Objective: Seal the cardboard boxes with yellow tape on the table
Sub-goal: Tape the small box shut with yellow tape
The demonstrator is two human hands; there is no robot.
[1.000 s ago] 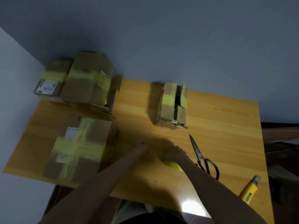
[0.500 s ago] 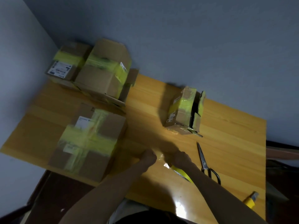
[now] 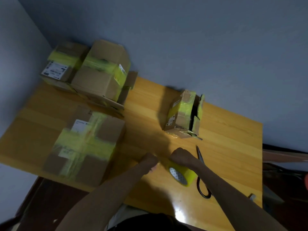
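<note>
**Item 1, yellow tape roll** (image 3: 182,175): lies near the front edge of the wooden surface (image 3: 233,147), its core facing the camera. It is held from above by the right hand (image 3: 182,157), whose fingers are wrapped over the roll's far side.

**Item 2, left hand** (image 3: 149,161): just beside the roll with its fingers curled in. It appears to pinch the tape end (image 3: 159,162), which shows only as a pale glint between hand and roll. The blur leaves the grip itself uncertain.

**Item 3, large box** (image 3: 85,145): front left. Two bands of yellow tape cross on its top, so it is judged sealed.

**Item 4, labelled box** (image 3: 62,67): rear left corner, with one yellow band across the top. Judged sealed.

**Item 5, taller box** (image 3: 103,77): touches item 4 on its right. A yellow band runs over the top and down the side. A loose flap shows at its base, so its state there is unclear.

**Item 6, small box** (image 3: 183,114): rear centre, well apart from the others. It is partly wrapped in yellow, but a dark gap stands open between its right-hand flaps. Judged not yet closed.

**Item 7, scissors** (image 3: 199,153): just to the right of the right hand, untouched.

**Progress:** most boxes carry tape. Still to do are drawing a length off the roll, closing item 6, and perhaps the flap on item 5.
</note>
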